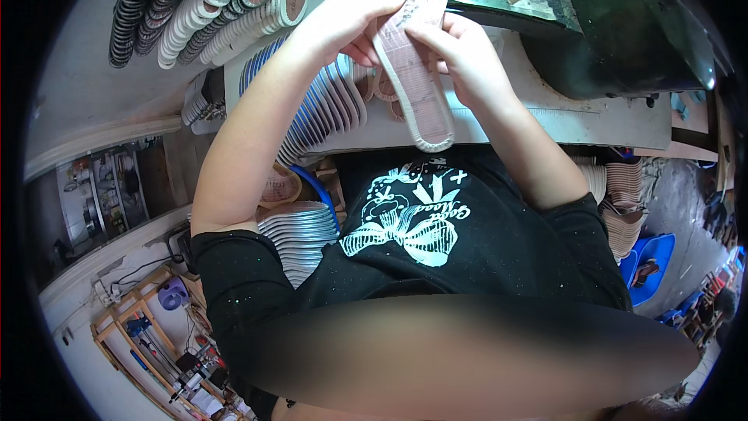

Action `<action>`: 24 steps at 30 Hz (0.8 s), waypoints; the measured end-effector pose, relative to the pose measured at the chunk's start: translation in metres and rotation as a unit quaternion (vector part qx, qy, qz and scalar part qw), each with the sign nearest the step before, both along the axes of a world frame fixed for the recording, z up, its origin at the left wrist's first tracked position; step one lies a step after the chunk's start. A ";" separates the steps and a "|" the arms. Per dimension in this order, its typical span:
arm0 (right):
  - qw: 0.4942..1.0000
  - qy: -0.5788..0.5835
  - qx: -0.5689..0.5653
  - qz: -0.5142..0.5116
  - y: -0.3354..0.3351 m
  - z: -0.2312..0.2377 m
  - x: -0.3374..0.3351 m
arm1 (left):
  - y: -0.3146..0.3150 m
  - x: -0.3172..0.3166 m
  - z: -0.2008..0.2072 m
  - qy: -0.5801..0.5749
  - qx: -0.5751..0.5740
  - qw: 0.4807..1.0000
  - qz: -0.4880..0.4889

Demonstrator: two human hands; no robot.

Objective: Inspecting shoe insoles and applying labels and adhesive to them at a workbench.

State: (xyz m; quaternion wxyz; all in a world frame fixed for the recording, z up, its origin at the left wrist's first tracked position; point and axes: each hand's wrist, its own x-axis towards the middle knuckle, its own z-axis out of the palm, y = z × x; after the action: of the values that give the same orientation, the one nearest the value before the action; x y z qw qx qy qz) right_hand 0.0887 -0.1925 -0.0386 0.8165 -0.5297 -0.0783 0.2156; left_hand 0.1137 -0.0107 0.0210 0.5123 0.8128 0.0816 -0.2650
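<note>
- Sole [421, 101], one: pink face, pale rim; held up at the far centre, its near end over the table's near edge; face markings hard to read.
- Left hand [343, 23]: pinching the sole's left side, thumb on the face; fingertips partly hidden behind.
- Right hand [471, 54]: pinching the right side, thumb across the face; other fingertips largely hidden.
- Table [545, 113]: white, partly covered.
- Green machine [623, 31]: far right, cut off above.
- Rows of soles [183, 35]: far left, cut off above.
- Blue-and-white row [331, 97]: partly behind the left forearm.
- Blue bin [662, 253]: right; contents unclear.
</note>
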 end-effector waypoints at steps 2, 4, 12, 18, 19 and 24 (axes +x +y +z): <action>1.000 0.007 0.023 0.014 -0.003 0.002 -0.009 | -0.004 -0.002 0.005 0.006 0.003 1.000 0.017; 0.998 -0.059 -0.008 -0.003 -0.005 -0.008 -0.013 | -0.005 -0.003 0.008 0.025 0.026 0.999 -0.015; 0.998 -0.046 0.020 0.028 -0.001 -0.013 0.010 | -0.001 0.003 0.011 -0.019 0.046 0.998 -0.048; 0.992 -0.080 -0.074 0.055 -0.010 -0.019 0.021 | -0.001 0.012 0.001 -0.068 0.053 0.996 -0.003; 0.991 -0.043 -0.084 0.089 -0.015 -0.016 0.017 | 0.003 0.015 -0.004 -0.070 0.062 0.996 0.002; 0.991 0.029 -0.049 0.122 -0.037 -0.009 -0.012 | 0.001 0.026 0.010 -0.013 0.000 0.999 0.032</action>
State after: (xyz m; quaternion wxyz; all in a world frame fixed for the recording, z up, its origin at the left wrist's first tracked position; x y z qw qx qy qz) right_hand 0.0768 -0.2298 -0.0480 0.7593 -0.5489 -0.1079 0.3326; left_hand 0.1400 -0.0094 0.0310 0.5213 0.8134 0.1011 -0.2374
